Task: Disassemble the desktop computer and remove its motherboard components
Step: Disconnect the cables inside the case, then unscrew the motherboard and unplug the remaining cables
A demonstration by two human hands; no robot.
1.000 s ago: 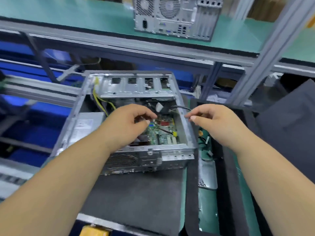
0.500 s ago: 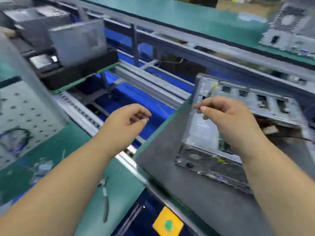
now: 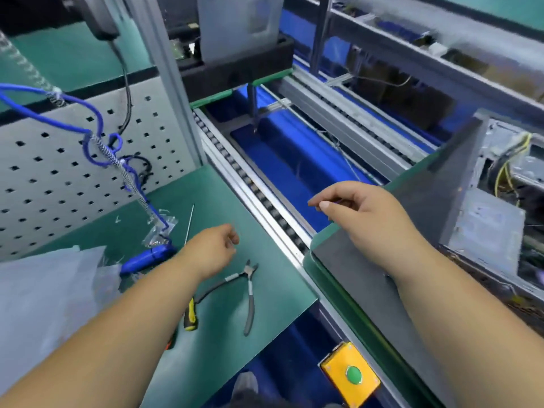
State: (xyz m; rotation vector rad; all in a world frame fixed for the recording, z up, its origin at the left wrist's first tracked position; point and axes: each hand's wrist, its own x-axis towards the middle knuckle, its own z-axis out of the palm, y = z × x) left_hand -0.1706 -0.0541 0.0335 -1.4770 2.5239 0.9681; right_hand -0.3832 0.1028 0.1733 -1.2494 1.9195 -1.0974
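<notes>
Left hand reaching for tools; chassis untouched.
Left hand point(image 3: 210, 250), fingers loosely curled and empty, hovers over grey-handled cutting pliers point(image 3: 247, 293) on green table point(image 3: 265, 301); right hand point(image 3: 365, 219) pinches, contents indiscernible; open grey computer chassis point(image 3: 497, 219) at three o'clock.

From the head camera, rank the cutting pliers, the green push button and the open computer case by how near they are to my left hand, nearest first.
Measured from the left hand:
1. Cutting pliers, on the green mat just right of and below the hand.
2. Green push button, on the yellow box at the lower right.
3. Open computer case, at the far right edge, beyond the right hand.
</notes>
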